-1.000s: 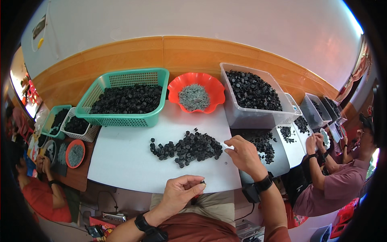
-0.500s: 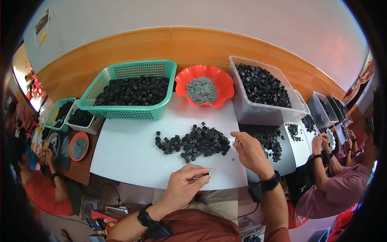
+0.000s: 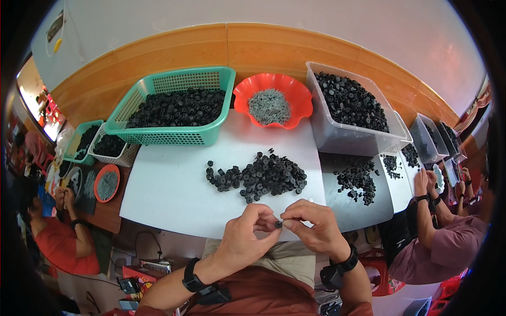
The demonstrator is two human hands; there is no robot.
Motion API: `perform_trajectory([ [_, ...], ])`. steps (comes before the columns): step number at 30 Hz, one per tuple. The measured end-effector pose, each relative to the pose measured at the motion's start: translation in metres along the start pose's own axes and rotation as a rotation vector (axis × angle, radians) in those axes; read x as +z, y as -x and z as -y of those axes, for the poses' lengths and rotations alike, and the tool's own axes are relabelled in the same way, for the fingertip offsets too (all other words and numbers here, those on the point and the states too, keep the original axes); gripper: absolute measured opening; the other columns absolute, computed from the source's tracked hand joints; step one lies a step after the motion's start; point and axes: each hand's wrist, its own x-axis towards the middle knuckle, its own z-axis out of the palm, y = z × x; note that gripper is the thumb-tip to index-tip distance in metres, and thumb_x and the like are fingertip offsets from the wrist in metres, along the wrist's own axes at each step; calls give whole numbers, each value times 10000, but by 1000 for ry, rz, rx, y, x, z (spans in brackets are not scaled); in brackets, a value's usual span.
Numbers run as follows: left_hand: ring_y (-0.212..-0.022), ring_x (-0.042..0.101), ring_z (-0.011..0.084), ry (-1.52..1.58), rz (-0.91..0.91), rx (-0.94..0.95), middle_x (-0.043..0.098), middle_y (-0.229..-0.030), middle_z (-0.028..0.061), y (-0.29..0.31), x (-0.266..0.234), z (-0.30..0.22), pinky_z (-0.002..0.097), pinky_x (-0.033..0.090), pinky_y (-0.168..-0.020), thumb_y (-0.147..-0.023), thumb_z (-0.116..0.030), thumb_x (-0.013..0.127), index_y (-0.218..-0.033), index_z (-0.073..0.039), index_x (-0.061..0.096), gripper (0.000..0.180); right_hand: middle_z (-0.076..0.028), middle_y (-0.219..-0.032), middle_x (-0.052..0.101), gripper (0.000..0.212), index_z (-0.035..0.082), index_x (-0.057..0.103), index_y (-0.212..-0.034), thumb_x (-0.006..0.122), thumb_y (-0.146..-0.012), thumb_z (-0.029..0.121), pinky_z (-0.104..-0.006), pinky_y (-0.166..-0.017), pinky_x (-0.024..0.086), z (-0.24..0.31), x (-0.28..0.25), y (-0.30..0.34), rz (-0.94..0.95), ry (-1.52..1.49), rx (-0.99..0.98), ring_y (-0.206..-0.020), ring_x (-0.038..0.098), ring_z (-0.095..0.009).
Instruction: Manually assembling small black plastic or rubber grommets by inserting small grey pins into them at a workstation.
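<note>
My left hand (image 3: 243,235) pinches a small black plastic part (image 3: 278,224) between thumb and fingertips, just off the table's near edge. My right hand (image 3: 314,227) meets it there, its thumb and forefinger closed together against the part. Whatever the right fingertips may hold is too small to make out. Beyond both hands, a heap of small black plastic parts (image 3: 271,176) lies on the white tabletop (image 3: 163,179); some show a hole in the middle.
Along the back stand a green basket (image 3: 174,136) of black parts, a red scalloped bowl (image 3: 300,100) of grey metal pieces and a clear bin (image 3: 348,139) of black parts. More black pieces (image 3: 357,181) lie on a dark surface at right. Co-workers sit on both sides.
My right hand has come from beside the heap's right end down to my left hand, and its fingers have closed. The left hand still pinches the black part. The whole view has shifted slightly.
</note>
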Motion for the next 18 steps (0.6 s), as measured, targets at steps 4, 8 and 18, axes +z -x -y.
perform_trajectory([
  [4,-902,727,157,-71,20,24,705,-984,106,1,-2,-6,307,613,-832,-840,12,765,-1150,-2,500,408,-108,-943,706,160,25,709,-1012,734,-863,-30,-318,-729,550,3,2,3,11,77,4,-831,692,-243],
  [8,-909,734,179,-106,58,-8,709,-986,127,0,-4,-8,316,616,-832,-832,-2,773,-1153,7,494,425,-117,-954,702,157,25,707,-999,735,-853,-25,-331,-727,557,6,1,5,46,143,26,-833,698,-266],
  [18,-911,738,196,-122,104,-28,714,-990,146,0,-5,-6,319,618,-821,-830,-13,777,-1164,2,486,443,-109,-1015,673,234,38,670,-1045,680,-831,-57,-381,-703,567,12,-5,9,160,287,-33,-814,692,-319],
])
